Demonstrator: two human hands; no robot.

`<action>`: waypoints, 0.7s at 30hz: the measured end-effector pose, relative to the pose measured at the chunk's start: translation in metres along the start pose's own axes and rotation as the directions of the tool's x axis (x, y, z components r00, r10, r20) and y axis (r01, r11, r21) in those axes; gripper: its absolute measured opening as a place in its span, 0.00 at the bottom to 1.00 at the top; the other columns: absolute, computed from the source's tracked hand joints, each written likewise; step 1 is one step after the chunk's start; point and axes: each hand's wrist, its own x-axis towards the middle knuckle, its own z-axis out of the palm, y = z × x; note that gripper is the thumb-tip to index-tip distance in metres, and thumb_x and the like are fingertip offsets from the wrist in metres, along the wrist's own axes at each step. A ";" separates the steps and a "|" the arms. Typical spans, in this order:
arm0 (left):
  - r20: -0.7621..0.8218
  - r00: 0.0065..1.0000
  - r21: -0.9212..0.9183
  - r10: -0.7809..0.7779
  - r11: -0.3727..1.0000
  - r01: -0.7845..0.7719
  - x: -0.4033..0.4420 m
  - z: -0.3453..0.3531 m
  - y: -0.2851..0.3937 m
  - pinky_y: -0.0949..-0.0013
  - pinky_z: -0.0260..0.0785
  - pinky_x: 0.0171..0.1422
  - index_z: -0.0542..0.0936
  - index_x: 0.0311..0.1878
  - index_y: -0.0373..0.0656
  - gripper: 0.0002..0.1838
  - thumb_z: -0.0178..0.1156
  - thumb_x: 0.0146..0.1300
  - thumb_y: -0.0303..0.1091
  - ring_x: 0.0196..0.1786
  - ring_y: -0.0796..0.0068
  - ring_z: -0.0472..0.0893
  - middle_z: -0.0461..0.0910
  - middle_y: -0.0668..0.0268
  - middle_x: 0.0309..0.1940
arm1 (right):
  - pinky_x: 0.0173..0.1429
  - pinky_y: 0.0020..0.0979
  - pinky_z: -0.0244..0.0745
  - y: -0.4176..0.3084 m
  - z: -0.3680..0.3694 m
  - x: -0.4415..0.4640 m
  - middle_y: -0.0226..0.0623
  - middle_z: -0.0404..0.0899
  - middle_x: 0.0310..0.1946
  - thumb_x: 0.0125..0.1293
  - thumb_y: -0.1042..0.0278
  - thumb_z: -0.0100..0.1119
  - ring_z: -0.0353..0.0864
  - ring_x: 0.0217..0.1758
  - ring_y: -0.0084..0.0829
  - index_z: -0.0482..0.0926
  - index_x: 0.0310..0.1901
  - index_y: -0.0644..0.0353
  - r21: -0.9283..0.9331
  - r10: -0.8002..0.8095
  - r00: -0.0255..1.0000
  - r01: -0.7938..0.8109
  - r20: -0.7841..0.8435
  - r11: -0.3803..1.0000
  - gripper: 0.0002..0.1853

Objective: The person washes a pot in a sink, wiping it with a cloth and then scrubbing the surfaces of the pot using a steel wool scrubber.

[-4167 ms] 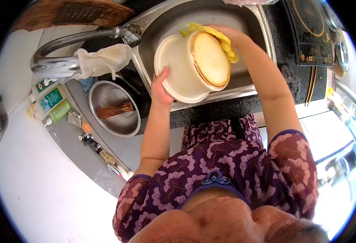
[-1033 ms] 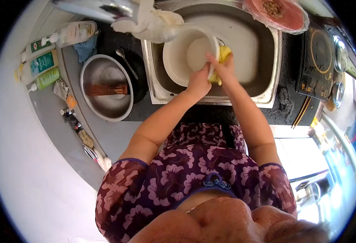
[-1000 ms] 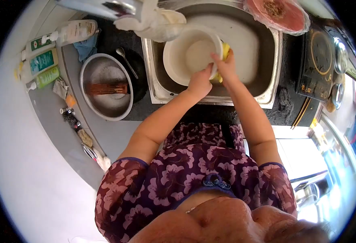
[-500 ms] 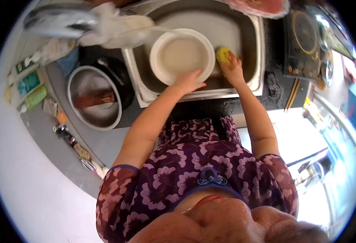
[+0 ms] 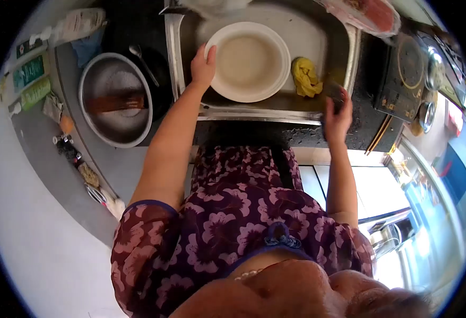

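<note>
White bowl (image 5: 247, 62) sits mouth up inside a stainless steel sink (image 5: 310, 34), toward its left side, as a person in a purple floral top works with two bare hands. The left hand (image 5: 203, 69) grips the bowl at its left, the thumb over the rim and the fingers along the outer wall. Over the near right edge of the sink, the right hand (image 5: 339, 117) is well apart from the bowl, its fingers partly curled about a small dark object (image 5: 334, 93), too blurred to identify. Between the bowl and that hand, a crumpled yellow cloth (image 5: 306, 78) lies in the sink. At left on the dark table (image 5: 243, 133), a metal basin (image 5: 117, 79) holds a reddish-brown brush (image 5: 117, 103), with a spoon (image 5: 142, 62) resting between basin and sink. Farther left, bottles (image 5: 33, 71) stand in a row, a blue cloth (image 5: 89, 49) beside them. A plastic-wrapped pink item (image 5: 369, 16) occupies the far right corner of the sink, its contents hard to make out. At right, a black cooktop (image 5: 406, 79) lies on the table, and a pair of chopsticks (image 5: 379, 135) rests just beside its near side.
</note>
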 end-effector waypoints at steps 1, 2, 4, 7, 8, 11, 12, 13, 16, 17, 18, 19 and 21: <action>-0.017 0.999 -0.022 0.040 0.999 -0.040 -0.001 0.001 0.005 0.54 0.71 0.56 0.72 0.63 0.48 0.23 0.55 0.69 0.46 0.52 0.46 0.79 0.80 0.49 0.50 | 0.53 0.40 0.76 -0.029 0.022 0.006 0.48 0.77 0.51 0.64 0.69 0.63 0.80 0.51 0.46 0.73 0.59 0.59 0.106 -0.063 0.995 0.055 0.077 0.993 0.22; -0.034 0.996 -0.043 0.082 0.996 -0.083 0.000 0.003 0.010 0.54 0.72 0.55 0.72 0.63 0.50 0.23 0.56 0.68 0.46 0.52 0.46 0.79 0.80 0.49 0.50 | 0.52 0.40 0.75 -0.048 0.045 0.014 0.49 0.78 0.49 0.63 0.70 0.64 0.79 0.50 0.50 0.73 0.58 0.60 0.046 -0.207 0.958 0.202 0.198 0.978 0.22; -0.047 0.992 -0.031 0.120 0.992 -0.122 -0.006 0.002 0.022 0.53 0.74 0.50 0.71 0.66 0.55 0.24 0.58 0.67 0.43 0.48 0.44 0.80 0.81 0.49 0.46 | 0.47 0.45 0.76 -0.080 0.100 0.032 0.49 0.78 0.44 0.62 0.69 0.63 0.78 0.46 0.54 0.72 0.57 0.59 0.134 -0.220 0.937 0.189 0.272 0.973 0.22; -0.050 0.993 0.056 0.111 0.993 -0.108 -0.018 0.002 0.024 0.51 0.75 0.46 0.67 0.69 0.62 0.29 0.59 0.65 0.38 0.42 0.42 0.81 0.82 0.47 0.41 | 0.50 0.46 0.75 -0.076 0.207 0.064 0.51 0.80 0.43 0.63 0.66 0.61 0.79 0.45 0.55 0.76 0.53 0.57 0.048 -0.084 0.986 0.078 0.144 0.996 0.17; -0.052 0.994 0.060 0.093 0.994 -0.090 -0.019 0.003 0.023 0.51 0.75 0.46 0.67 0.69 0.62 0.29 0.59 0.64 0.38 0.42 0.42 0.81 0.82 0.47 0.40 | 0.51 0.46 0.75 -0.074 0.237 0.069 0.50 0.81 0.44 0.62 0.67 0.61 0.79 0.45 0.55 0.77 0.52 0.57 -0.018 -0.061 0.967 0.067 0.246 0.998 0.16; -0.048 0.999 0.081 0.014 0.997 -0.010 -0.020 0.006 0.029 0.49 0.75 0.44 0.67 0.69 0.63 0.30 0.60 0.63 0.36 0.40 0.42 0.81 0.82 0.47 0.37 | 0.51 0.46 0.75 -0.059 0.291 0.056 0.48 0.81 0.45 0.60 0.69 0.60 0.80 0.46 0.53 0.81 0.49 0.56 -0.152 -0.073 0.817 0.193 0.572 0.969 0.14; -0.043 0.999 0.099 -0.018 0.995 0.023 -0.027 0.004 0.031 0.49 0.75 0.44 0.66 0.69 0.63 0.30 0.59 0.63 0.35 0.40 0.42 0.81 0.82 0.47 0.37 | 0.51 0.46 0.75 -0.054 0.292 0.041 0.47 0.81 0.45 0.59 0.69 0.59 0.80 0.46 0.52 0.81 0.48 0.56 -0.129 -0.139 0.697 0.318 0.704 0.939 0.14; -0.036 0.998 0.118 -0.046 0.992 0.050 -0.032 0.001 0.032 0.49 0.74 0.44 0.66 0.69 0.63 0.30 0.59 0.63 0.35 0.40 0.42 0.81 0.82 0.48 0.37 | 0.51 0.45 0.75 -0.053 0.289 0.031 0.46 0.81 0.45 0.59 0.69 0.59 0.80 0.46 0.51 0.82 0.46 0.56 -0.085 -0.188 0.553 0.430 0.812 0.899 0.13; -0.037 0.999 0.100 -0.021 0.995 0.024 -0.024 0.003 0.029 0.49 0.75 0.45 0.65 0.69 0.63 0.31 0.59 0.62 0.34 0.40 0.42 0.81 0.82 0.47 0.38 | 0.50 0.45 0.76 -0.041 0.217 0.068 0.46 0.82 0.45 0.59 0.69 0.56 0.81 0.47 0.48 0.81 0.48 0.56 -0.156 -0.108 0.378 0.605 0.919 0.781 0.14; -0.013 0.999 0.087 -0.037 0.995 0.038 -0.023 0.003 0.033 0.49 0.75 0.45 0.65 0.70 0.61 0.32 0.60 0.62 0.34 0.40 0.42 0.82 0.82 0.46 0.39 | 0.52 0.45 0.76 -0.049 0.218 0.081 0.47 0.81 0.48 0.61 0.70 0.54 0.80 0.50 0.48 0.80 0.48 0.56 -0.204 -0.134 0.470 0.599 0.872 0.774 0.14; 0.012 0.998 0.074 -0.055 0.996 0.054 -0.023 0.004 0.035 0.50 0.76 0.45 0.64 0.70 0.59 0.32 0.60 0.62 0.34 0.41 0.42 0.82 0.82 0.45 0.40 | 0.54 0.46 0.76 -0.056 0.223 0.096 0.48 0.80 0.50 0.62 0.71 0.52 0.80 0.53 0.47 0.80 0.48 0.57 -0.249 -0.160 0.554 0.589 0.817 0.769 0.14; -0.003 0.999 0.096 -0.035 0.995 0.035 -0.020 0.012 0.028 0.49 0.76 0.46 0.64 0.70 0.60 0.32 0.61 0.61 0.33 0.42 0.42 0.82 0.82 0.46 0.40 | 0.57 0.46 0.75 -0.059 0.229 0.107 0.49 0.79 0.52 0.63 0.72 0.50 0.79 0.56 0.47 0.80 0.48 0.57 -0.292 -0.191 0.633 0.576 0.750 0.763 0.14; -0.021 1.000 0.077 -0.020 0.997 0.022 -0.018 0.011 0.033 0.49 0.76 0.46 0.65 0.69 0.61 0.32 0.61 0.61 0.33 0.41 0.42 0.82 0.82 0.47 0.40 | 0.57 0.45 0.75 -0.072 0.254 0.085 0.48 0.80 0.52 0.64 0.71 0.50 0.79 0.56 0.46 0.80 0.48 0.57 -0.172 -0.131 0.632 0.395 0.764 0.902 0.14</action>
